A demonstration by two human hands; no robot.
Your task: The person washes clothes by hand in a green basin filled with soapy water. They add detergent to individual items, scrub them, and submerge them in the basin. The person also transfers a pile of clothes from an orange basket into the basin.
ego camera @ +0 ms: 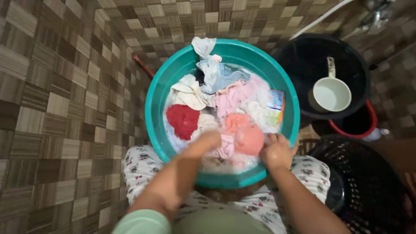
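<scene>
Both hands are down in the near part of a teal basin. The left hand is curled into the wet laundry, and the right hand is closed on a peach-pink garment, pinching it at the near right so the cloth can be worked in the sudsy water. A red cloth soaks to the left, and pale blue and white pieces are heaped at the far rim. The basin sits on the tiled floor between the knees, within easy reach. To the right a black bucket holds a white dipper, and a dark perforated basket stands near.
</scene>
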